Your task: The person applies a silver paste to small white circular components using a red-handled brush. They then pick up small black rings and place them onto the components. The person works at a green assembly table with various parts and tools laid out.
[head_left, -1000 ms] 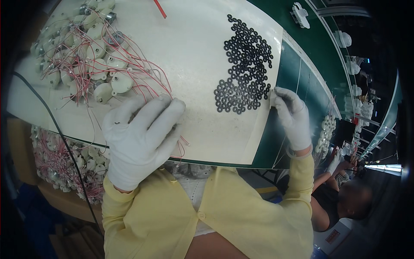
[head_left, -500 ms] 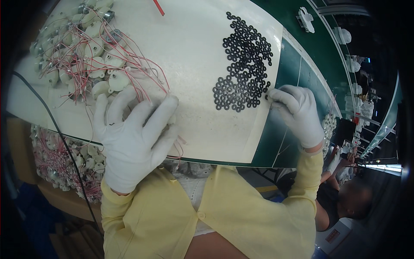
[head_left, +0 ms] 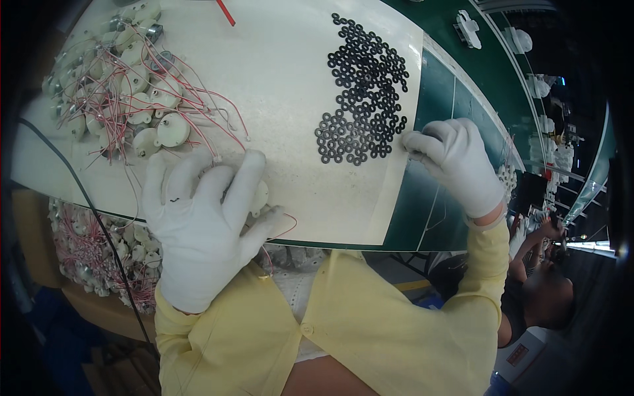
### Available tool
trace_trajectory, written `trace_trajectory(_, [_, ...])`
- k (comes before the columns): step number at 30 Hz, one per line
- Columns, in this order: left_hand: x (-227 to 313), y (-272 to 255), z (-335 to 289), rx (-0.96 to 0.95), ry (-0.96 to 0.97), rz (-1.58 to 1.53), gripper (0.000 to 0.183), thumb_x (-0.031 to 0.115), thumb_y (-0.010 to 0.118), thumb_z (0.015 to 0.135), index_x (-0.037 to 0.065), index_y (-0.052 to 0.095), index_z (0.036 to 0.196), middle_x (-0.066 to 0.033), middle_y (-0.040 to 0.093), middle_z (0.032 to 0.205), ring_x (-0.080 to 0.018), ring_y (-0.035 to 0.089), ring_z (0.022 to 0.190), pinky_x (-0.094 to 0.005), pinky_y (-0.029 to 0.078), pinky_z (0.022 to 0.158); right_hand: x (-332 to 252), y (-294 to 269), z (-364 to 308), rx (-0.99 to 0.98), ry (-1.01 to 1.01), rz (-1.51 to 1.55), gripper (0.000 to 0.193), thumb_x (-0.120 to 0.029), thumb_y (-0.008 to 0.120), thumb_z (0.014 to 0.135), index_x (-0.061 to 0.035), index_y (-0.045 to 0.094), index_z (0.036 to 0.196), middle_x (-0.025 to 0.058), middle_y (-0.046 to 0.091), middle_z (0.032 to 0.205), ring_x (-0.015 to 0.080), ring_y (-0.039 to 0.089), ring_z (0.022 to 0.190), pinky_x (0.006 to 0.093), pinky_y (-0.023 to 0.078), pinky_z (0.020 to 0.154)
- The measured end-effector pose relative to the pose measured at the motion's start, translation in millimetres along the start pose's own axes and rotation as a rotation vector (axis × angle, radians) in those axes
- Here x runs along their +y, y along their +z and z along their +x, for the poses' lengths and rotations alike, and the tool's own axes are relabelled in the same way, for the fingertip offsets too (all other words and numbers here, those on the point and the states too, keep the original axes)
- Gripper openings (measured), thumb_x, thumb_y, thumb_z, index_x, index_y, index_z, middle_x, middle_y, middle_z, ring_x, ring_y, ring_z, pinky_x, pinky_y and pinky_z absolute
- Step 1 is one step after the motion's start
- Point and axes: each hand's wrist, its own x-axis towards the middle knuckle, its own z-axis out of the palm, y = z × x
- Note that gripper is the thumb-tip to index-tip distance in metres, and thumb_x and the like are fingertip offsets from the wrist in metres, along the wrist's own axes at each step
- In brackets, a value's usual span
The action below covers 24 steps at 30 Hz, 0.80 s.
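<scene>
My left hand [head_left: 205, 224], in a white glove, lies over the near left of the table with its fingers bent around a small off-white motor [head_left: 261, 198]. Only part of the motor's round body shows between forefinger and thumb; a thin red wire [head_left: 286, 230] comes out by the thumb. My gloved right hand [head_left: 456, 158] pinches thumb and forefinger together at the right edge of a spread of small black rings [head_left: 370, 86]. What sits between those fingertips is hidden. Beyond my left hand lies a heap of similar motors [head_left: 135, 79] with tangled red and white wires.
A carton [head_left: 86, 300] filled with more wired motors stands below the table's left edge. Across the left side runs a black cable [head_left: 86, 185]. A red strip [head_left: 226, 12] lies at the far edge. Another person [head_left: 545, 297] sits at right, beyond the green surface [head_left: 432, 178].
My left hand has drawn slightly nearer to me, and more of the motor shows beside its thumb. The right hand stays pinched by the rings. The whole view has shifted a little.
</scene>
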Motion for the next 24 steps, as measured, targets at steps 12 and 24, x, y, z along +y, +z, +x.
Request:
trace_trajectory(12, [-0.4, 12.4, 2.1, 0.125, 0.020, 0.008, 0.057, 0.029, 0.082, 0.065, 0.018, 0.069, 0.120, 0.0007, 0.062, 0.098, -0.0252, 0.056, 0.108, -0.0587, 0.036, 0.106, -34.9, 25.2, -67.1, 0.076, 0.150, -0.175, 0.054, -0.002, 0.067, 0.070, -0.0173, 0.063, 0.122, 0.0043, 0.061, 0.113, 0.0222, 0.059, 0.101, 0.0386, 0.044, 0.078])
trace_trajectory(24, [2.6, 19.6, -0.2, 0.199, 0.025, -0.084, 0.062, 0.023, 0.081, 0.064, 0.015, 0.068, 0.124, -0.0010, 0.063, 0.099, -0.0285, 0.057, 0.108, -0.0553, 0.036, 0.105, -28.1, 48.4, -41.9, 0.445, 0.495, -0.108, 0.031, -0.013, 0.078, 0.082, -0.0149, 0.067, 0.111, -0.0017, 0.065, 0.079, 0.0227, 0.063, 0.072, 0.0386, 0.046, 0.065])
